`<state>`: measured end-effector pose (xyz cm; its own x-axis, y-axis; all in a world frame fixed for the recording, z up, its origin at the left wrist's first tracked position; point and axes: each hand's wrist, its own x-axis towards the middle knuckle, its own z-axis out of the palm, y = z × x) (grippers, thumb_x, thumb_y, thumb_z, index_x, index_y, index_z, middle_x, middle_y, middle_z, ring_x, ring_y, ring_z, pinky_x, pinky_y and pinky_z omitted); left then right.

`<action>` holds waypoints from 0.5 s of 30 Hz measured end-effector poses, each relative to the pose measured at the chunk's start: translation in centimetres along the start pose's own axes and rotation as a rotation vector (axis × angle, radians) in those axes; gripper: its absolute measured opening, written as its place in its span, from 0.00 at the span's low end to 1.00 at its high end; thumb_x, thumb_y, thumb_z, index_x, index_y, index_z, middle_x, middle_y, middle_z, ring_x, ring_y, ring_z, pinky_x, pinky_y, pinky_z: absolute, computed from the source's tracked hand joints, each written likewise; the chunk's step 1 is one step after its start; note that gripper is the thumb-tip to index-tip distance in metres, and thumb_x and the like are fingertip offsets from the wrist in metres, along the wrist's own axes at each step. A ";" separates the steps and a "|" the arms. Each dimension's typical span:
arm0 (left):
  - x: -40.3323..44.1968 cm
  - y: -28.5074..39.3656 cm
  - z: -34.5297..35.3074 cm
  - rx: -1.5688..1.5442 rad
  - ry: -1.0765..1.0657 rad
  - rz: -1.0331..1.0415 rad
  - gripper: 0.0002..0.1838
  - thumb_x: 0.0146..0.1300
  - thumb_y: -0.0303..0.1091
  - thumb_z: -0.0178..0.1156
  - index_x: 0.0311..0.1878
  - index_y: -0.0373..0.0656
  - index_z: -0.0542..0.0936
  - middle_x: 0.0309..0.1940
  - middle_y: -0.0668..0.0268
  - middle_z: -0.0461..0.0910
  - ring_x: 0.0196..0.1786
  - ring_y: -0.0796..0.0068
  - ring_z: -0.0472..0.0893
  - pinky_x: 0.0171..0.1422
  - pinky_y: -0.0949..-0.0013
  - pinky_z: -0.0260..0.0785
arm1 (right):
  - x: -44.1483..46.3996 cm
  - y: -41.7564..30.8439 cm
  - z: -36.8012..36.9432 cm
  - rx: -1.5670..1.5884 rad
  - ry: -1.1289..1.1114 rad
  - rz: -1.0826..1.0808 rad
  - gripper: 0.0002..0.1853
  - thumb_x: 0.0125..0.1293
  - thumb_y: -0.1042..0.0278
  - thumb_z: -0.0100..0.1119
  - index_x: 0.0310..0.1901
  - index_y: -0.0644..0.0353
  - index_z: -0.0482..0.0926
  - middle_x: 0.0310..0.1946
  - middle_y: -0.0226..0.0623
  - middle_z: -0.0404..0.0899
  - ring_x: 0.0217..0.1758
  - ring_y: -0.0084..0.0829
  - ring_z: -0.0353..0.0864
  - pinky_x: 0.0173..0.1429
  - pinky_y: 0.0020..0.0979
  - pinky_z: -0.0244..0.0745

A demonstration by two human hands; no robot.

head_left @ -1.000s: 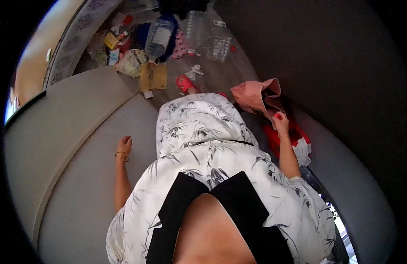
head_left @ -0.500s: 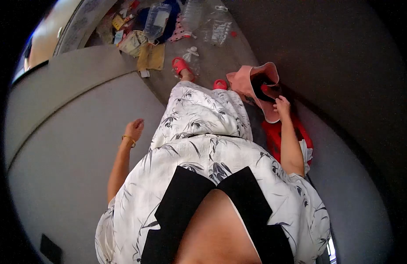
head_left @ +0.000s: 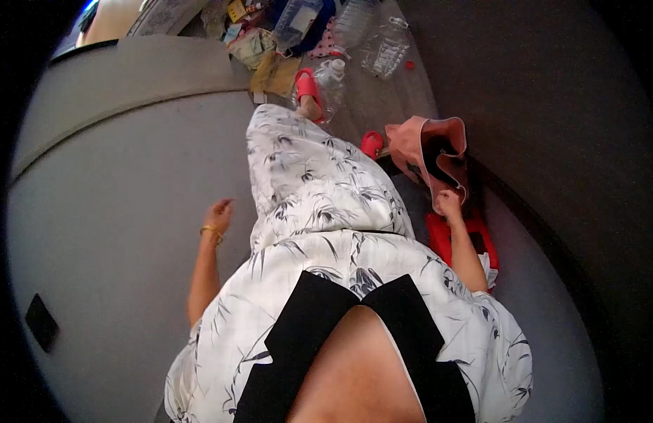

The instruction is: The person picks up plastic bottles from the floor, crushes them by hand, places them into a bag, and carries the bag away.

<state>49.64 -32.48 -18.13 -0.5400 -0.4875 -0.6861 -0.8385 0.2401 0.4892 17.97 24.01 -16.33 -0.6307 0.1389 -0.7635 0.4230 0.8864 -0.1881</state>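
My right hand (head_left: 448,203) is closed on the near rim of a pink bag (head_left: 410,144), whose mouth gapes and shows a dark inside. Below that hand lies a red container (head_left: 441,233) with something white at its side. My left hand (head_left: 219,213), with a gold bracelet at the wrist, hangs over the grey surface with loosely bent fingers and nothing in it.
Clear plastic bottles (head_left: 386,53), a crumpled bag (head_left: 252,48), brown paper (head_left: 276,74) and a small red cap (head_left: 410,65) lie on the floor ahead. My feet wear red slippers (head_left: 307,84). A dark wall (head_left: 538,92) rises at the right.
The red item seen earlier in my right hand no longer shows there. That hand is now on the pink bag's rim. The view has shifted, and my feet have moved among the floor items.
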 end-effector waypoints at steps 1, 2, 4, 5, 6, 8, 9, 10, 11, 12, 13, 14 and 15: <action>-0.2 2.0 -1.9 0.052 0.159 0.052 0.12 0.57 0.30 0.50 0.44 0.38 0.74 0.31 0.64 0.78 0.30 0.74 0.74 0.36 0.74 0.67 | 0.1 -1.0 -0.2 -0.086 0.082 -0.172 0.18 0.53 0.66 0.49 0.45 0.64 0.72 0.26 0.43 0.77 0.31 0.39 0.77 0.33 0.33 0.72; -0.3 3.5 -4.5 0.269 0.275 0.123 0.12 0.55 0.28 0.51 0.43 0.41 0.75 0.32 0.63 0.78 0.31 0.71 0.75 0.38 0.72 0.68 | 0.1 -2.6 -0.4 -0.175 0.168 -0.341 0.18 0.53 0.66 0.50 0.45 0.64 0.71 0.26 0.44 0.77 0.33 0.43 0.77 0.36 0.35 0.72; -0.1 5.8 -9.5 0.601 0.515 0.295 0.12 0.51 0.25 0.53 0.41 0.44 0.76 0.32 0.62 0.78 0.33 0.67 0.76 0.39 0.70 0.69 | -0.9 -8.3 -0.9 -0.181 0.155 -0.288 0.19 0.51 0.65 0.51 0.45 0.64 0.71 0.32 0.50 0.76 0.41 0.50 0.74 0.44 0.36 0.68; 0.2 6.0 -11.1 0.711 0.641 0.394 0.13 0.49 0.23 0.53 0.40 0.44 0.77 0.32 0.62 0.77 0.34 0.66 0.76 0.40 0.69 0.69 | -0.6 -10.3 -0.6 -0.167 0.212 -0.438 0.20 0.50 0.64 0.52 0.46 0.63 0.70 0.37 0.50 0.74 0.44 0.50 0.71 0.46 0.37 0.67; 1.1 5.1 -12.6 0.711 0.661 0.428 0.13 0.48 0.22 0.53 0.39 0.44 0.76 0.32 0.63 0.77 0.34 0.66 0.76 0.40 0.68 0.69 | 0.1 -12.3 -0.3 -0.150 0.277 -0.591 0.22 0.49 0.64 0.54 0.47 0.63 0.68 0.41 0.50 0.72 0.47 0.50 0.69 0.48 0.37 0.66; 3.2 4.1 -15.3 0.723 0.692 0.500 0.12 0.47 0.21 0.53 0.37 0.43 0.76 0.33 0.64 0.77 0.36 0.66 0.75 0.40 0.67 0.69 | 1.3 -17.2 0.2 -0.274 0.376 -0.844 0.28 0.44 0.65 0.58 0.49 0.60 0.63 0.50 0.47 0.63 0.54 0.48 0.60 0.54 0.42 0.60; 3.8 5.3 -15.9 0.783 0.676 0.567 0.12 0.46 0.21 0.54 0.37 0.43 0.76 0.33 0.64 0.77 0.36 0.66 0.75 0.41 0.66 0.68 | 0.6 -19.8 0.5 -0.269 0.454 -0.818 0.27 0.44 0.64 0.59 0.48 0.60 0.64 0.51 0.46 0.61 0.53 0.47 0.60 0.52 0.42 0.61; 4.4 6.8 -16.4 0.840 0.666 0.634 0.12 0.46 0.22 0.54 0.36 0.43 0.76 0.32 0.64 0.77 0.36 0.66 0.75 0.41 0.66 0.68 | 0.2 -22.3 0.7 -0.266 0.534 -0.793 0.26 0.44 0.64 0.59 0.46 0.60 0.65 0.53 0.46 0.59 0.53 0.45 0.60 0.51 0.42 0.61; 4.8 8.3 -16.9 0.899 0.654 0.694 0.11 0.46 0.22 0.54 0.36 0.43 0.76 0.32 0.64 0.77 0.36 0.66 0.75 0.42 0.66 0.67 | 0.0 -24.1 0.9 -0.340 0.573 -0.782 0.24 0.44 0.63 0.59 0.44 0.61 0.67 0.50 0.46 0.62 0.51 0.45 0.62 0.50 0.42 0.62; 4.8 9.6 -16.9 0.893 0.656 0.684 0.11 0.45 0.22 0.54 0.35 0.43 0.76 0.32 0.64 0.76 0.36 0.66 0.75 0.42 0.66 0.67 | -0.3 -25.4 1.1 -0.425 0.601 -0.771 0.21 0.45 0.62 0.59 0.42 0.61 0.69 0.47 0.46 0.65 0.49 0.45 0.64 0.49 0.42 0.63; 4.6 10.7 -16.6 0.884 0.655 0.666 0.11 0.45 0.23 0.54 0.35 0.44 0.76 0.31 0.65 0.76 0.35 0.66 0.75 0.43 0.65 0.66 | -0.1 -26.0 1.3 -0.516 0.623 -0.761 0.20 0.45 0.61 0.59 0.40 0.61 0.71 0.44 0.46 0.69 0.47 0.45 0.66 0.49 0.42 0.63; 4.9 11.5 -16.4 0.877 0.652 0.650 0.10 0.45 0.23 0.55 0.34 0.44 0.76 0.30 0.65 0.76 0.35 0.65 0.75 0.44 0.65 0.66 | 3.3 -24.6 2.8 -0.376 0.689 -0.696 0.17 0.46 0.60 0.59 0.37 0.61 0.73 0.39 0.46 0.71 0.44 0.44 0.68 0.48 0.41 0.64; 5.0 11.9 -16.6 0.900 0.655 0.665 0.10 0.45 0.24 0.54 0.34 0.44 0.76 0.30 0.65 0.76 0.35 0.65 0.74 0.44 0.65 0.66 | 8.8 -22.3 5.1 -0.236 0.753 -0.638 0.15 0.47 0.60 0.59 0.34 0.61 0.74 0.33 0.45 0.72 0.40 0.44 0.70 0.47 0.41 0.64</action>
<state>38.21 -46.00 -6.83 -0.9475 -0.3136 0.0619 -0.3178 0.9452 -0.0750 6.28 3.18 -21.98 -0.9745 -0.2209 0.0400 -0.2240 0.9457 -0.2356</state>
